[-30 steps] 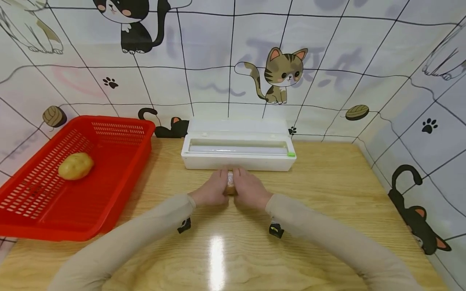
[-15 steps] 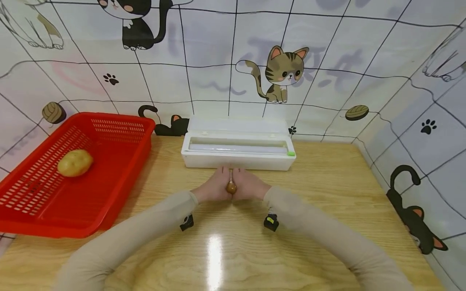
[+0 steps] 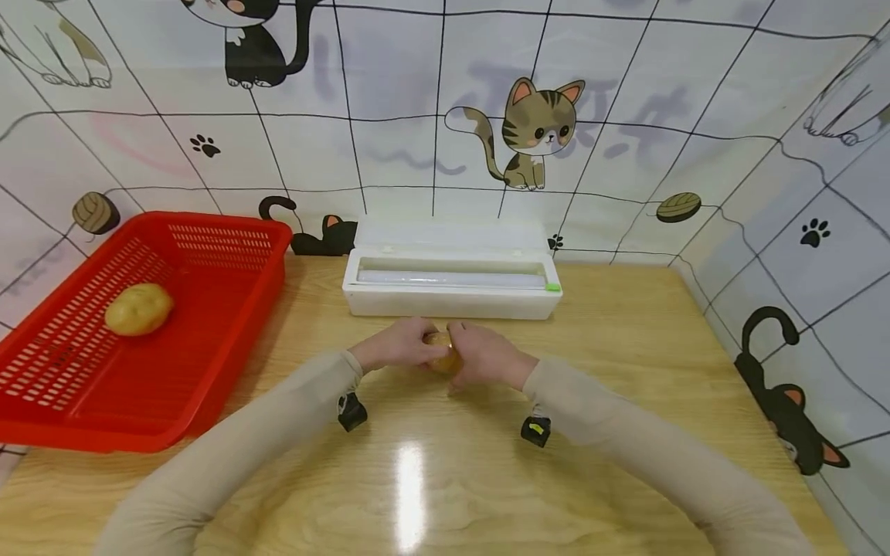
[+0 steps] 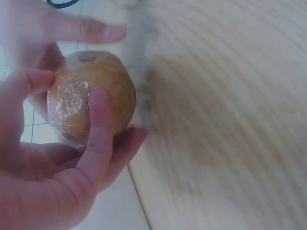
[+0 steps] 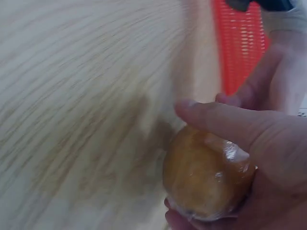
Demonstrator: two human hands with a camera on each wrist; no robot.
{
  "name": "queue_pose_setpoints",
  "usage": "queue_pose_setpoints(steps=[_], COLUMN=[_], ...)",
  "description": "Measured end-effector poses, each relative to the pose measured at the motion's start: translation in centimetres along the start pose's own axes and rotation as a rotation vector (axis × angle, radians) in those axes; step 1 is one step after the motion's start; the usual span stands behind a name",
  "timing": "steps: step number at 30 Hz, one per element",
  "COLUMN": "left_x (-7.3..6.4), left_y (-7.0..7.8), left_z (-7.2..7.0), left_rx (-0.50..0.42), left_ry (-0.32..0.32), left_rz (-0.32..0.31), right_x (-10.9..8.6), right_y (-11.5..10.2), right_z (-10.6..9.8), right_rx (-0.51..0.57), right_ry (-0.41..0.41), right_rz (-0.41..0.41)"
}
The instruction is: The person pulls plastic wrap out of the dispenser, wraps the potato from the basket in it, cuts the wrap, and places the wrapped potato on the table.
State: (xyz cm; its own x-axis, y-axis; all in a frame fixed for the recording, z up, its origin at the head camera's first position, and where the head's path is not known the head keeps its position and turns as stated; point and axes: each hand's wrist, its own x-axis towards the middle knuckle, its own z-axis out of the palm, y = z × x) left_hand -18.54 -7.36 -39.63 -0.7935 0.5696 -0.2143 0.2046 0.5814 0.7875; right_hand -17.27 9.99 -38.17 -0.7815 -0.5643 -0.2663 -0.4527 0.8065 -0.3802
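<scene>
A potato [image 3: 443, 357] wrapped in clear plastic film is held between both hands, just in front of the white film box. My left hand [image 3: 399, 342] grips it from the left; in the left wrist view the thumb lies across the wrapped potato [image 4: 122, 86] and fingers curl beneath. From the other side my right hand [image 3: 490, 357] holds it. The right wrist view has that thumb over the top of the potato [image 5: 199, 175], with fingertips under its lower edge. Shiny, wrinkled film shows on its surface. Palms hide part of the potato.
Behind the hands stands a white cling film box [image 3: 452, 303], lid up, with a film roll [image 3: 452, 279] inside and a green tab at its right end. At left, a red basket [image 3: 236, 371] holds an unwrapped potato [image 3: 139, 309]. A cat-patterned wall covering [image 3: 389, 154] backs the table [image 3: 626, 386].
Both hands were pressed close together around the potato. Now they have parted slightly and shifted their grip, leaving more of the wrapped potato visible. The basket and film box stayed put.
</scene>
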Motion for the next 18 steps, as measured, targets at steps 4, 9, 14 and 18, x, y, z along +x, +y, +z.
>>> queue_pose_setpoints(steps=[4, 9, 14, 18], left_x=[-0.5, -0.5, 0.5, 0.8], left_y=[-0.3, -0.4, -0.7, -0.9], left_z=[0.4, 1.3, 1.7, 1.8], left_rx=[0.147, 0.289, 0.329, 0.379], left_ry=[0.038, 0.046, 0.097, 0.194], left_rz=[0.127, 0.181, 0.118, 0.075], right_x=[0.5, 1.0, 1.4, 1.8], right_y=[0.7, 1.3, 1.0, 1.0], right_z=[0.4, 0.1, 0.2, 1.0], right_rx=[0.014, -0.004, -0.01, -0.053], right_ry=[0.012, 0.027, 0.077, 0.115], right_rz=[-0.016, -0.027, -0.053, -0.088])
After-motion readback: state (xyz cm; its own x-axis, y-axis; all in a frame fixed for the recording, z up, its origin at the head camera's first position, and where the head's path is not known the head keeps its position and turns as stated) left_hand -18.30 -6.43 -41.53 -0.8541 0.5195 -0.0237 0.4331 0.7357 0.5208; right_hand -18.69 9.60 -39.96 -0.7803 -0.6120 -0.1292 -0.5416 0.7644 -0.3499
